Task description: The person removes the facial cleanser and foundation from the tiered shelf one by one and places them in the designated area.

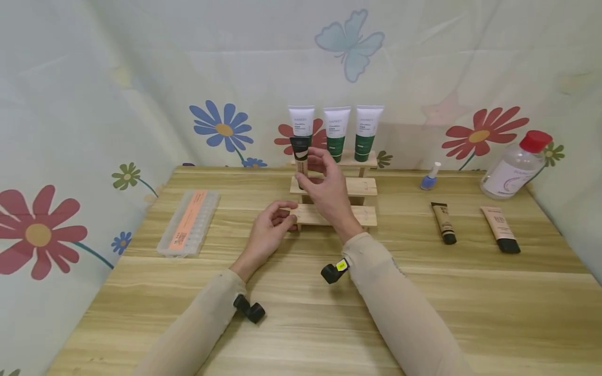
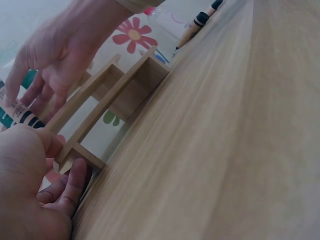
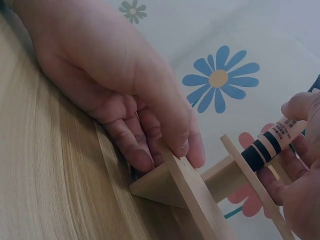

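A small wooden three-step stand [image 1: 362, 186] is at the back middle of the table. My left hand [image 1: 269, 230] grips the left end of its lowest step, thumb on top and fingers curled about the edge, as the right wrist view shows. My right hand [image 1: 329, 190] pinches a beige and black cosmetic tube [image 1: 300, 149] between thumb and fingers. The tube is upright, its dark banded cap [image 3: 256, 157] down at the left end of the middle step. On the top step stand three white and green tubes [image 1: 336, 128]; the left one is partly hidden behind the held tube.
To the left lies a clear plastic case [image 1: 189, 222] with an orange label. On the right are a blue nail polish bottle [image 1: 429, 180], a gold tube [image 1: 444, 222], a pink BB cream tube [image 1: 499, 227] and a clear red-capped bottle [image 1: 510, 169]. Patterned cloth [image 1: 263, 62] hangs behind.
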`<state>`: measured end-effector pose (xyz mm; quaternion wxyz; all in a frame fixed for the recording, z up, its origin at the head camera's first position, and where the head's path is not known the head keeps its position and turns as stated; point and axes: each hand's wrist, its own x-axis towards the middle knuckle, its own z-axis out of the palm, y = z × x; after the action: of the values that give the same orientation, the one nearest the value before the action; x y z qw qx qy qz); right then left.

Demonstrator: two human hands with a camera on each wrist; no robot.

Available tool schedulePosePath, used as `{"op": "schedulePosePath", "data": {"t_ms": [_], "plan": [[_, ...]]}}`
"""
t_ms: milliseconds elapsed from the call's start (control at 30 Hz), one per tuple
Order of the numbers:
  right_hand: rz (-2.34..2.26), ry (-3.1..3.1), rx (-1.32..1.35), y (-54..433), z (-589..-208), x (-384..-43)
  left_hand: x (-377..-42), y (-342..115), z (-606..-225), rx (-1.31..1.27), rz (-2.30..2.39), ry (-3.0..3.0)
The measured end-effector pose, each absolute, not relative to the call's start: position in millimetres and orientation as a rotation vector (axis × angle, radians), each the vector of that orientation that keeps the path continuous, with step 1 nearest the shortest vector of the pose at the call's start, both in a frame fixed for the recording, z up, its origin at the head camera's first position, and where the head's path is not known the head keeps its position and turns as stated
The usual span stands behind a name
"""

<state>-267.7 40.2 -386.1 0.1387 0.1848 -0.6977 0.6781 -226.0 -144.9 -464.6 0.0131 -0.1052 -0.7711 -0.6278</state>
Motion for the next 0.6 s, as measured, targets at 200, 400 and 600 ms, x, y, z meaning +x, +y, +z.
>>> {"op": "schedulePosePath", "data": {"t_ms": [200, 400, 600], "plan": [[1.927, -2.022, 0.512, 38.7, -386.9, -269.0, -225.4, -143.8, -463.0, -0.332, -1.943, -2.408], [1.907, -2.027, 0.501, 38.7, -385.1, -266.7, -225.4, -144.1, -463.4, -0.331, -1.927, -2.412], [1.918, -2.021, 0.486, 45.8, -377.8, -259.5, -225.4, -144.9, -463.5, -0.323, -1.929, -2.415]]}}
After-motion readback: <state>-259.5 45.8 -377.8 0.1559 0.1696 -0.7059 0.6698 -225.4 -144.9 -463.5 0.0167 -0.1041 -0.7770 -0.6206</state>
